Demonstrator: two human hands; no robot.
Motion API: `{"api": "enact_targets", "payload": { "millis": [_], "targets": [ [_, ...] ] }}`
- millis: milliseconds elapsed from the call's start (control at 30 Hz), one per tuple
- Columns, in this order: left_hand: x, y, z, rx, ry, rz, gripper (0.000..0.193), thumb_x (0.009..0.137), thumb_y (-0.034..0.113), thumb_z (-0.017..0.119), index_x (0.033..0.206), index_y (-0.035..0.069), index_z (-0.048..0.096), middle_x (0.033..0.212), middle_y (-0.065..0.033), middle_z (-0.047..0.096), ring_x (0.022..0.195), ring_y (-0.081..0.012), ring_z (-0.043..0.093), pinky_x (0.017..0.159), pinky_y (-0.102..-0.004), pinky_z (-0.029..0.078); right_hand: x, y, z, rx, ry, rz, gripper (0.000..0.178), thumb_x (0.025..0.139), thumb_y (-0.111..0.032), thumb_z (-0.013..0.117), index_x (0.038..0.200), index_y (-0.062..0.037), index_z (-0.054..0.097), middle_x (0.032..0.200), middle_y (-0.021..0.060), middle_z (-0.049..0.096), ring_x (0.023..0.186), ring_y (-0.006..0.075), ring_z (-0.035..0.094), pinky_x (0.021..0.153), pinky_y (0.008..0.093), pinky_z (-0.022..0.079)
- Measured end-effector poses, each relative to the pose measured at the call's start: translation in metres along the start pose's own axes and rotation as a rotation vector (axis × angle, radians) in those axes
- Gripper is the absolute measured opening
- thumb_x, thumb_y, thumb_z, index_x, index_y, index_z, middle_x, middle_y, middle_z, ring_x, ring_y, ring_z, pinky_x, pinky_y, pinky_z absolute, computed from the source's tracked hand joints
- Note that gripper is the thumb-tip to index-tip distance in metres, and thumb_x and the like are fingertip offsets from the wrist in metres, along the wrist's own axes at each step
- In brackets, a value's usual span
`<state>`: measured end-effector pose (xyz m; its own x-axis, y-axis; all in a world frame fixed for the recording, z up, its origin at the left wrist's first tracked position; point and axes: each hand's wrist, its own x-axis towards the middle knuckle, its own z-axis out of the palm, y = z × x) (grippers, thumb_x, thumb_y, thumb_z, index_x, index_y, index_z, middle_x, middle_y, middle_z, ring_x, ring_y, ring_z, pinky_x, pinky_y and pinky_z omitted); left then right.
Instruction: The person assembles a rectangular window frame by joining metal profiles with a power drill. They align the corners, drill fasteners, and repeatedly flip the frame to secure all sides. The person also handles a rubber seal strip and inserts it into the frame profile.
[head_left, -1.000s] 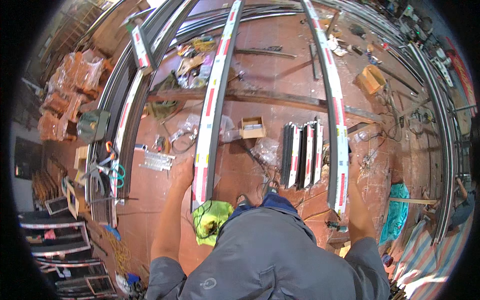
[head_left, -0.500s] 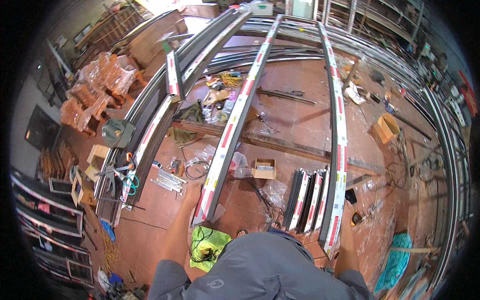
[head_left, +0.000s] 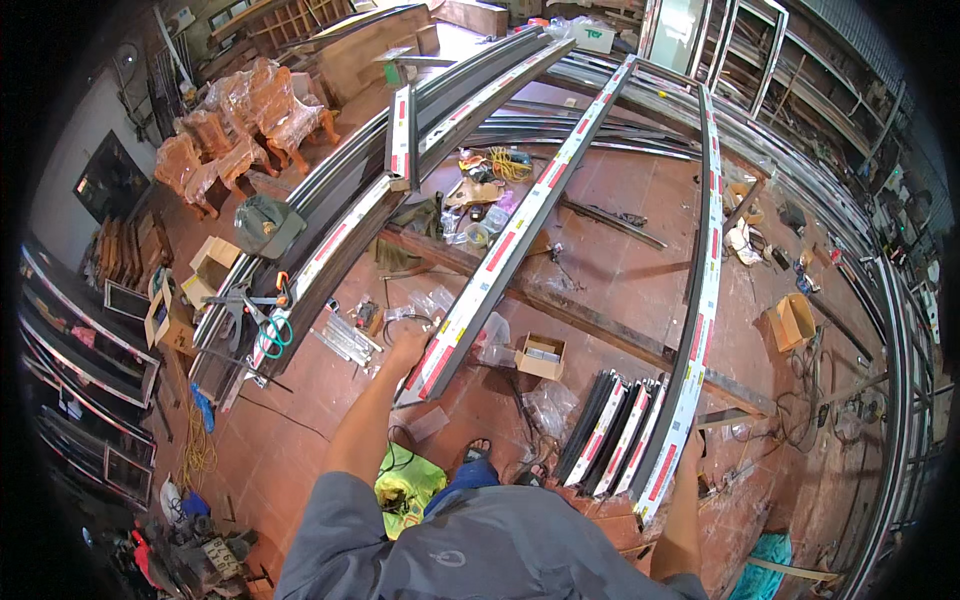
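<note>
Our left grip [head_left: 407, 346] and right grip [head_left: 692, 456] flank two long bars [head_left: 500, 246], likely stiff and unwieldy, best held by both edges; whether either clamps, we cannot tell.

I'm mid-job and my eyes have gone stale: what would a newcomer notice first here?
Two long white-and-red bars dominate the middle, slanting away from the person, with the left hand at the near end of one and the right hand near that of the other. Next come the bright yellow-green bundle, low and left of centre, and the plastic-wrapped orange-brown chairs at upper left.
</note>
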<state>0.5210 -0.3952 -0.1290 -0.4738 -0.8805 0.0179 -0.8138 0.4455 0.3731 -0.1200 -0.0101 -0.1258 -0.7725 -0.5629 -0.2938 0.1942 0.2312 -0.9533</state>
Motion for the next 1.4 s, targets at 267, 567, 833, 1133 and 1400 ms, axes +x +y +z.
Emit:
{"api": "enact_targets", "payload": {
  "millis": [267, 567, 833, 1133, 1400],
  "targets": [
    [0.064, 0.058, -0.080, -0.607, -0.072, -0.318, 0.062, 0.102, 0.054, 0.067, 0.130, -0.001, 0.069, 0.109, -0.0178, 0.077, 0.094, -0.0283, 0.075, 0.083, -0.0416, 0.059, -0.052, -0.002, -0.112, -0.087, 0.328, 0.221, 0.097, 0.099, -0.086, 0.036, 0.145, -0.0029, 0.060, 0.112, 0.0192, 0.073, 0.091, 0.0251, 0.071, 0.067, 0.0366, 0.054],
    [0.279, 0.026, -0.251, -0.059, 0.506, -0.337, 0.077, 0.085, 0.060, 0.082, 0.134, 0.003, 0.066, 0.125, -0.0240, 0.070, 0.119, -0.0433, 0.067, 0.099, -0.0558, 0.052, -0.227, 0.003, -0.139, -0.149, 0.675, 0.119, 0.077, 0.100, -0.069, 0.050, 0.136, -0.0023, 0.065, 0.117, 0.0225, 0.071, 0.089, 0.0329, 0.071, 0.068, 0.0406, 0.057],
    [0.401, -0.014, -0.263, -0.056, 0.334, -0.706, 0.100, 0.079, 0.069, 0.083, 0.150, 0.008, 0.049, 0.147, -0.0260, 0.057, 0.133, -0.0426, 0.061, 0.110, -0.0560, 0.046, -0.380, 0.040, -0.133, -0.328, 0.777, 0.477, 0.062, 0.100, -0.055, 0.058, 0.129, -0.0019, 0.067, 0.115, 0.0210, 0.071, 0.088, 0.0335, 0.071, 0.071, 0.0438, 0.058],
    [0.401, -0.010, -0.261, -0.124, 0.291, -0.791, 0.101, 0.076, 0.043, 0.088, 0.161, 0.016, 0.040, 0.145, -0.0203, 0.065, 0.135, -0.0370, 0.063, 0.110, -0.0521, 0.050, -0.501, 0.075, -0.143, -0.408, 0.758, 0.706, 0.045, 0.099, -0.040, 0.068, 0.122, -0.0014, 0.070, 0.114, 0.0194, 0.072, 0.087, 0.0342, 0.070, 0.074, 0.0474, 0.060],
    [0.268, -0.035, -0.264, -0.207, 0.410, -0.380, 0.102, 0.072, 0.038, 0.089, 0.163, 0.019, 0.046, 0.140, -0.0236, 0.068, 0.130, -0.0406, 0.066, 0.108, -0.0486, 0.050, -0.440, 0.132, -0.286, 0.074, 0.753, 0.353, 0.041, 0.101, -0.034, 0.074, 0.125, -0.0011, 0.068, 0.115, 0.0227, 0.071, 0.094, 0.0399, 0.068, 0.078, 0.0583, 0.061]
  ]
}}
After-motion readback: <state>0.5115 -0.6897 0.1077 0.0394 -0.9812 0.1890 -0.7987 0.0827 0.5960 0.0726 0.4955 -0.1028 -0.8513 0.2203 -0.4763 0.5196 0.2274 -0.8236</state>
